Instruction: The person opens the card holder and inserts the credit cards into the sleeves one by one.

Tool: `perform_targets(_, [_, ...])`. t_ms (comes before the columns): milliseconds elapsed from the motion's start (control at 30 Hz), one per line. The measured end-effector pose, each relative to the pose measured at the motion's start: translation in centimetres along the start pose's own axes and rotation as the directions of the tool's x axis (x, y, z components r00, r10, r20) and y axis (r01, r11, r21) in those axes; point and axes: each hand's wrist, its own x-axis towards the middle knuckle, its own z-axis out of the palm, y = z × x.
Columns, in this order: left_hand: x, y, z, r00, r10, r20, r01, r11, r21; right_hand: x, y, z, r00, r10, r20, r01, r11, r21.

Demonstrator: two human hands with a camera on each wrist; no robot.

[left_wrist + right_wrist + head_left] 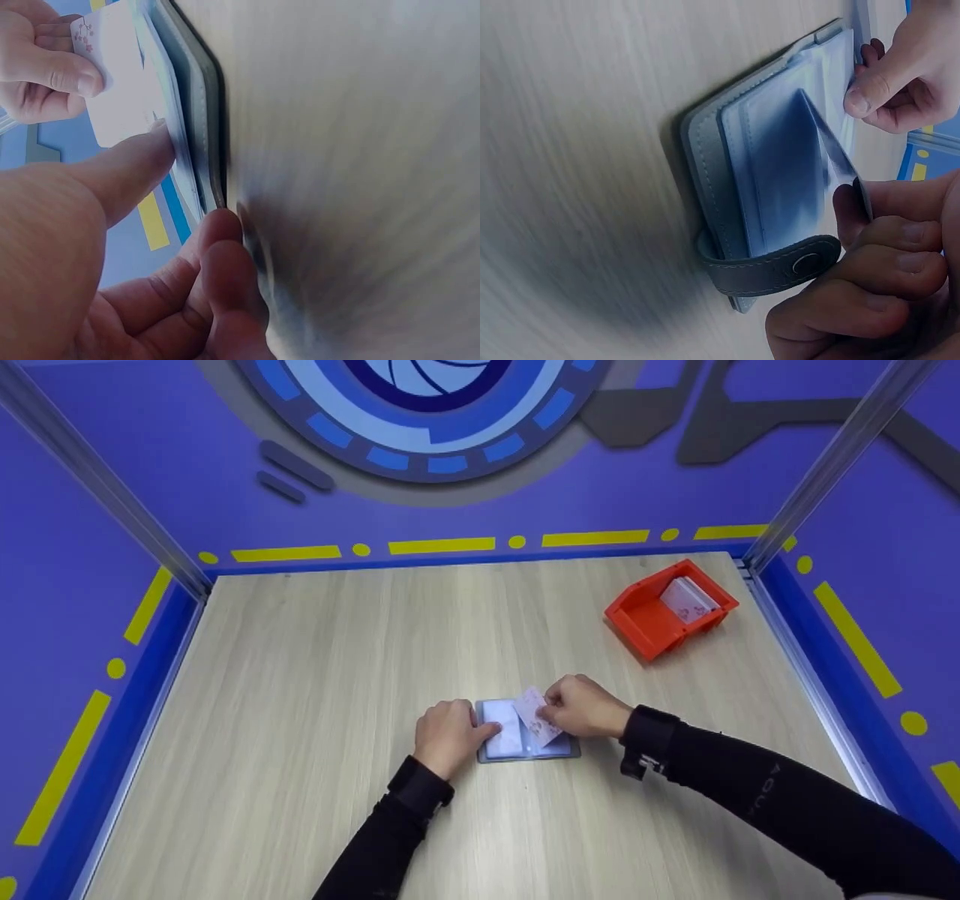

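Observation:
An open card holder (712, 172) with clear plastic sleeves lies on the table, its grey cover showing a snap strap (772, 266) on the right side. My left hand (448, 737) holds its left edge, thumb on top of the sleeves and fingers at the cover's rim. Between thumb and fingers, my right hand (586, 706) pinches a white card (536, 716) printed with small reddish flowers. That card is tilted over the middle of the holder, and in the right wrist view its corner meets the clear sleeve (787, 157).
An orange bin (637, 615) stands at the back right of the wooden table (337, 660). Inside it leans a stack of similar flowered cards (688, 600). Blue-purple panels (480, 510) with yellow marks enclose the table at the back and sides.

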Motion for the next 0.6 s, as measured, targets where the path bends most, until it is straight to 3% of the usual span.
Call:
perform_targets(433, [-0.2, 0.0, 0.1, 1.0, 0.008, -0.005, -0.008, 1.0, -0.017, 0.9, -0.7, 0.7, 1.0, 0.011, 0.017, -0.01, 1.0, -0.026])
perform_targets(600, [-0.1, -0.1, 0.1, 1.0, 0.005, -0.005, -0.005, 1.0, -0.009, 1.0, -1.1, 0.5, 0.998, 0.048, 0.027, -0.047, 0.997, -0.054])
